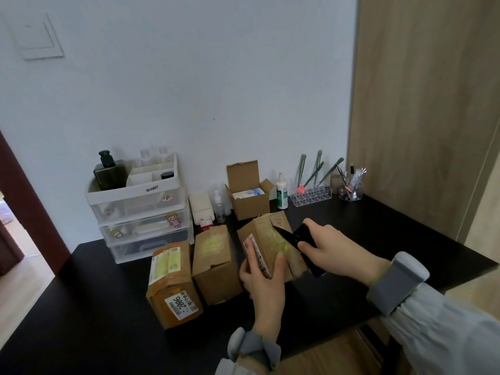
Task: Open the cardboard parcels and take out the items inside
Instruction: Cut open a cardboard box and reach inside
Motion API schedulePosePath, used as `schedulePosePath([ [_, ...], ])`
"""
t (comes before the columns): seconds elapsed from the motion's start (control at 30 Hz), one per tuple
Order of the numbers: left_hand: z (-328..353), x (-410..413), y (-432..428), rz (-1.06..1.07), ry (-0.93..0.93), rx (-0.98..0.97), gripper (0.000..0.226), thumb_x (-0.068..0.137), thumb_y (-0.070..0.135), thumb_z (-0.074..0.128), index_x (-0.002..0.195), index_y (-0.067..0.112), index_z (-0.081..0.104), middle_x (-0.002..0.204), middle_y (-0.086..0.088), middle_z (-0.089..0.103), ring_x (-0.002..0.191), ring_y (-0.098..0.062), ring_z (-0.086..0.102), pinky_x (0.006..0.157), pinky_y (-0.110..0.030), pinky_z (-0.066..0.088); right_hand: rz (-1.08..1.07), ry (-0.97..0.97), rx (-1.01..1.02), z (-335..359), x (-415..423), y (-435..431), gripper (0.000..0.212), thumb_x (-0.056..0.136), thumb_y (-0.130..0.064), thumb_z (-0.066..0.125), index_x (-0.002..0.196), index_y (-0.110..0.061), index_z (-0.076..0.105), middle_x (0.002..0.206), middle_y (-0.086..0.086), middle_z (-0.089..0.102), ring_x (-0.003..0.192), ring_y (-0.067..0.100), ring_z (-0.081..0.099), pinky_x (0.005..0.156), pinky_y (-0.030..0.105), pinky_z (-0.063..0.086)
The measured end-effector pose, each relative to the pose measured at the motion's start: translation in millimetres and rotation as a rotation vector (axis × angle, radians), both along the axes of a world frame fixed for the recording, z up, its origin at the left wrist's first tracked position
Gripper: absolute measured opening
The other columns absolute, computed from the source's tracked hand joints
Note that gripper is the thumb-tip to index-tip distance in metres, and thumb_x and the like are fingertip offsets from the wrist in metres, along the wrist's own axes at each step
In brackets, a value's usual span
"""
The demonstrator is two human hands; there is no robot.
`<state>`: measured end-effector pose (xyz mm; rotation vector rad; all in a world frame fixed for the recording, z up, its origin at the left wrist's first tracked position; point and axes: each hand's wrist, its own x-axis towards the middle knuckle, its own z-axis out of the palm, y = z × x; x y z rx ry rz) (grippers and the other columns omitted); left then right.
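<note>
Parcel tilted on table, right of two sealed parcels. Left hand fingers clasp its near end. Right hand fingers clenched on knife, blade on taped seam. Advice: cut shallow, away from left thumb.

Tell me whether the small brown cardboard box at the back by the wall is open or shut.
Open. The small brown cardboard box has its top flaps standing up and outward, and a white-and-blue item shows inside.
</note>
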<state>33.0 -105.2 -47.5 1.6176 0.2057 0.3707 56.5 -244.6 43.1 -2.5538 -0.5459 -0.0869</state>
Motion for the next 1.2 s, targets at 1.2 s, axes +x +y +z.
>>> schedulePosePath([
  [1.2, -8.9, 12.1, -22.0, 0.078, -0.077, 0.566, 0.061, 0.084, 0.058, 0.051, 0.132, 0.065, 0.015, 0.15, -0.006, 0.014, 0.137, -0.028, 0.016, 0.11, -0.046, 0.013, -0.138, 0.296, 0.18, -40.0, -14.5, -6.1, 0.015, 0.092, -0.021, 0.051, 0.107, -0.017, 0.049, 0.101, 0.007, 0.066, 0.086, 0.022, 0.069, 0.072, 0.039, 0.061],
])
